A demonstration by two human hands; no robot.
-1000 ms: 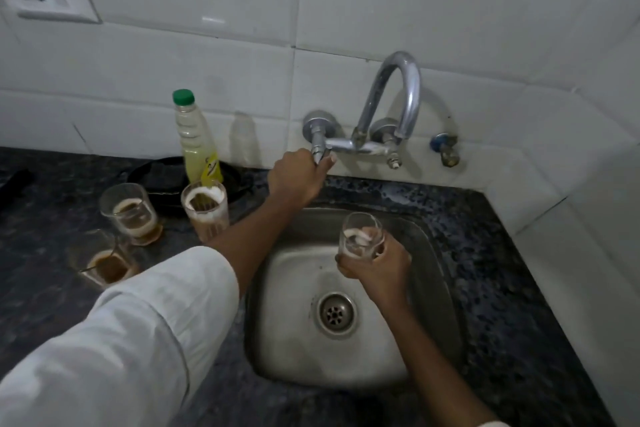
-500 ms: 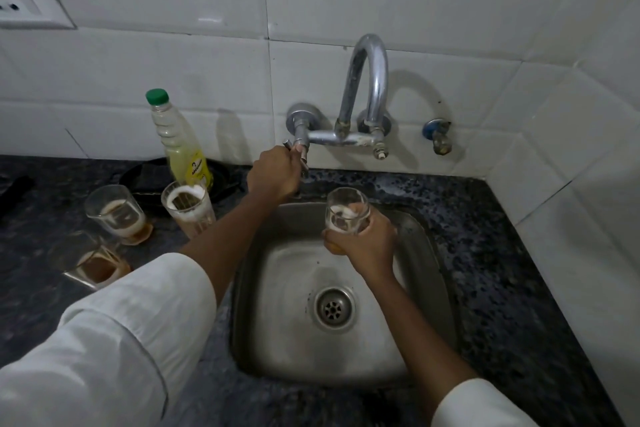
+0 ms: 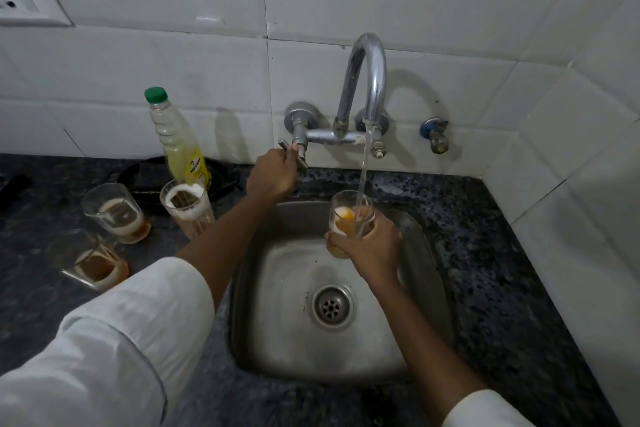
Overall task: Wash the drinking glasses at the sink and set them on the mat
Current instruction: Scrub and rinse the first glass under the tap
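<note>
My right hand [image 3: 372, 244] grips a drinking glass [image 3: 348, 215] upright over the steel sink [image 3: 426, 270]. A thin stream of water [image 3: 363, 166] runs from the curved chrome tap [image 3: 367, 80] into the glass, which holds brownish liquid and foam. My left hand [image 3: 273, 177] is closed around the tap's left handle [image 3: 294, 151]. Three dirty glasses stand on the dark counter to the left: one with white foam [image 3: 188, 211], one with a brown residue [image 3: 116, 213], and a nearer one [image 3: 90, 262] partly behind my white sleeve.
A bottle of yellow dish liquid with a green cap [image 3: 176, 142] stands by the wall, in front of a black pan [image 3: 152, 177]. A small blue-capped valve [image 3: 434, 135] sticks out of the tiles at right. A wall socket [image 3: 20, 0] sits top left.
Water now flows from the spout into the glass, which was not running before. My right hand has brought the glass under the stream. My left hand has turned the handle.
</note>
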